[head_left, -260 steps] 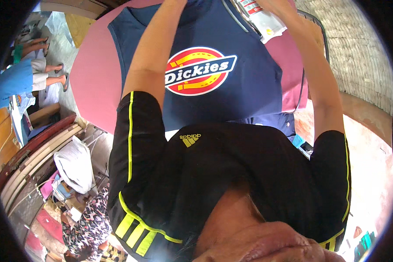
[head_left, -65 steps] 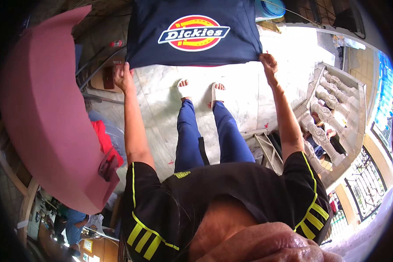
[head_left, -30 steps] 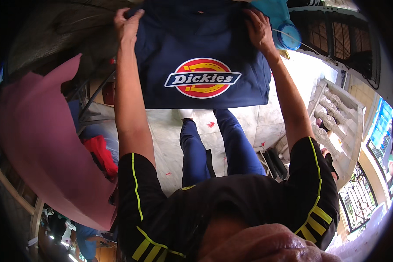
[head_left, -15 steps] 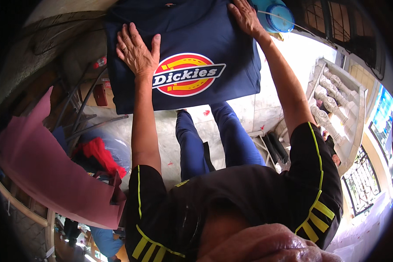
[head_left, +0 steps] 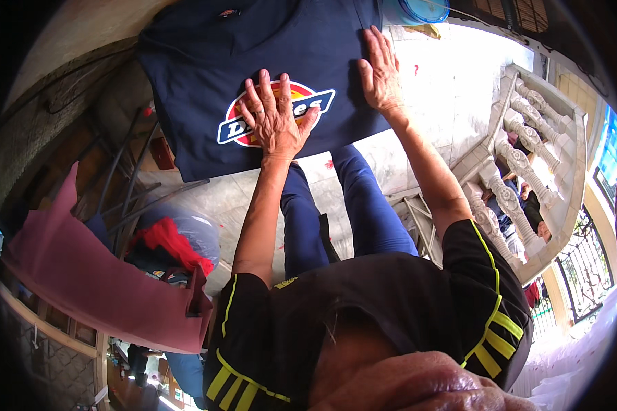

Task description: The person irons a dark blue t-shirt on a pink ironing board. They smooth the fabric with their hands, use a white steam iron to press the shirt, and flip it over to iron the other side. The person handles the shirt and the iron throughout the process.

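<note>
While bending over a dark blue T-shirt [head_left: 185,89], pressing down on its cloth with both bare hands. Keeping the left hand [head_left: 275,127] palm down across the round red, yellow and white print [head_left: 319,103], with fingers spread apart and pointing toward the collar, so hiding much of the print's middle. Resting the right hand [head_left: 382,79] flat at the right edge of the shirt, with fingers held fairly close and thumb well out to the side, clear of the print. Clamped on cloth with neither hand; just laid over it, with thumb and fingers apart. Spread out ahead of the body, with the small collar label [head_left: 228,13] at the far end, the hem nearest, and creases around the neck. Unable to tell the support beneath. Past the hem, blue trousers [head_left: 370,205] over a pale tiled floor [head_left: 432,116]. Flanked on the left by dark metal bars [head_left: 127,171] and, lower down, a bent pink sheet [head_left: 110,274], with red cloth [head_left: 164,240] just beside it. Flanked on the right by a white railing [head_left: 517,157], with a blue tub [head_left: 424,9] near the shirt's upper right corner.
</note>
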Available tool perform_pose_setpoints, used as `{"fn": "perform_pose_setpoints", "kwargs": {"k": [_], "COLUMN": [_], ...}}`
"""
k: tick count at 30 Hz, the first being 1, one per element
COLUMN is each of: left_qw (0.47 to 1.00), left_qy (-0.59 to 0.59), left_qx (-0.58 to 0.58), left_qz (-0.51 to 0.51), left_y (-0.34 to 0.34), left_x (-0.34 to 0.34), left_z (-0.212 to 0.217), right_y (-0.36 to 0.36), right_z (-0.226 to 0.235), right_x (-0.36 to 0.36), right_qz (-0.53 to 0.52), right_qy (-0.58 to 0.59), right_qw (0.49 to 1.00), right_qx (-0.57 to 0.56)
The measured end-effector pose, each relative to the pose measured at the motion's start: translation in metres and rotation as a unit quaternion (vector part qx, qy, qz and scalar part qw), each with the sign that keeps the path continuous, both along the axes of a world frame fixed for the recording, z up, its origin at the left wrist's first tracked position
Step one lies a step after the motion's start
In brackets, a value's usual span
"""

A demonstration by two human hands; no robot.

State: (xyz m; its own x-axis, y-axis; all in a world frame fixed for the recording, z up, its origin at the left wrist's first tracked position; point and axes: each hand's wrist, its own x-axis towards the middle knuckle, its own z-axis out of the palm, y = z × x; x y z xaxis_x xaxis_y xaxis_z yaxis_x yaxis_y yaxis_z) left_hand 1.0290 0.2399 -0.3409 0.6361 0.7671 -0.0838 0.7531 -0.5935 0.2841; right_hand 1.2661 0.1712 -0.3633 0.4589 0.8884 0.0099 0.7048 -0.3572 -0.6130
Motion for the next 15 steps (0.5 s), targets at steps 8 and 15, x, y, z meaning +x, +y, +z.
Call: {"fn": "perform_pose_setpoints", "kwargs": {"k": [8,15], "left_qw": [0.996,0.964], "left_qy": [0.073,0.128], "left_qx": [-0.002,0.023], "left_qz": [0.043,0.231], "left_y": [-0.008,0.006], "left_x": [-0.053,-0.151], "left_z": [0.010,0.006], "right_y": [-0.089,-0.120], "right_z": [0.000,-0.021], "right_x": [-0.006,0.011], "right_qz": [-0.066,-0.148], "right_qy": [0.061,0.019], "right_qw": [0.987,0.989], "right_qx": [-0.131,-0.007]}}
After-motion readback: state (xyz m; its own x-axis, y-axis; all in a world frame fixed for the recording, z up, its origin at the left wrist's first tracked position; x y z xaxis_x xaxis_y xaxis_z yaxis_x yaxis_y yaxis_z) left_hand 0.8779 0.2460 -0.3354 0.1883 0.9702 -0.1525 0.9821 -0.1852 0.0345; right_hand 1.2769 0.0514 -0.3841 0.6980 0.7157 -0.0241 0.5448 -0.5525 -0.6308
